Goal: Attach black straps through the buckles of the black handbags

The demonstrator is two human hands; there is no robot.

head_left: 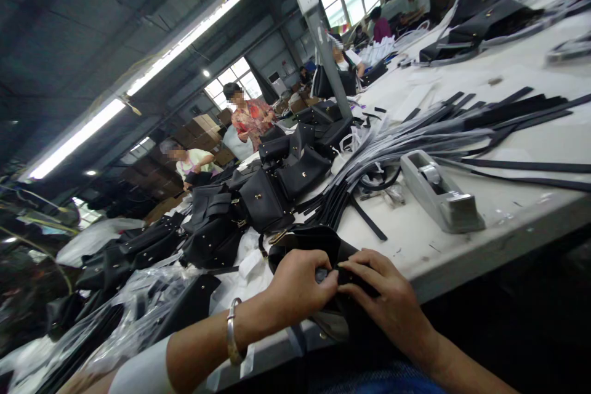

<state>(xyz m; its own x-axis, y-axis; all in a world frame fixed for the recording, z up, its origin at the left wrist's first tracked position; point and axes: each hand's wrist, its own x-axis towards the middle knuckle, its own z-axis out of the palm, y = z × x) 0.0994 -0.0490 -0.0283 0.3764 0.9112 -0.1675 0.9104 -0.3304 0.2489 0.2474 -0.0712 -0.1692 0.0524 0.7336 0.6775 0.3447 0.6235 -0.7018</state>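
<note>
A black handbag (295, 240) lies at the table's front edge, its mouth turned toward me and a pale lining showing lower down. My left hand (302, 280), with a silver bangle at the wrist, is closed on the bag's upper edge, thumb and fingers curled in. From the other side my right hand (383, 289) pinches the same edge, thumb and fingertips close to the left thumb. Whatever small part sits between the fingertips is too hidden to make out.
Black straps (369, 154) in clear wrap spread over the white table (517, 197). A grey tape dispenser (441, 194) stands right of my hands. Finished-looking black bags (265, 197) are heaped ahead and left, beside plastic wrapping (143, 308). A metal post (330, 61) rises behind; several people work farther off.
</note>
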